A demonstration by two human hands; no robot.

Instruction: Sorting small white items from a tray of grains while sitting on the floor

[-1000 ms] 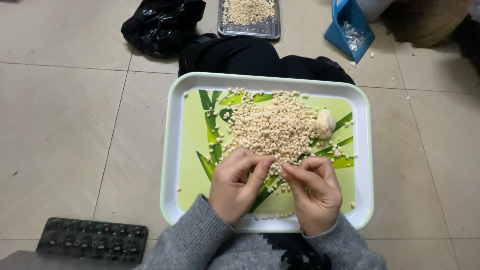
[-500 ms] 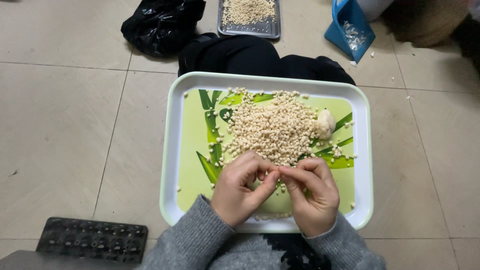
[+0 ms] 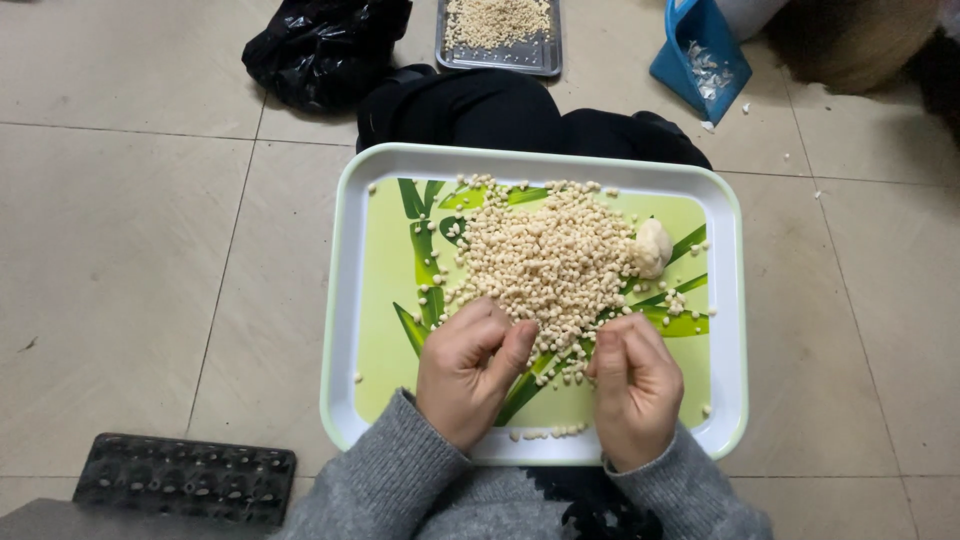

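A white-rimmed tray [image 3: 345, 300] with a green leaf print lies in front of me, holding a heap of small pale dough pellets [image 3: 545, 260]. A larger lump of dough [image 3: 652, 247] rests at the heap's right edge. My left hand [image 3: 468, 372] is curled at the heap's near edge, thumb pressed against the fingers. My right hand [image 3: 636, 385] is closed in a loose fist beside it, a small gap apart. Whatever is inside either hand is hidden. Grey sleeves cover both wrists.
A metal tray [image 3: 500, 45] with more pellets sits on the tiled floor beyond, beside a black plastic bag [image 3: 325, 50]. A blue dustpan [image 3: 700, 55] lies at the far right. A black moulded grid tray [image 3: 185, 478] rests at the near left. Dark-clothed legs [image 3: 500, 110] lie under the tray's far edge.
My hands were touching over the near edge of the heap half a second ago. They have drawn apart, and both are curled closed.
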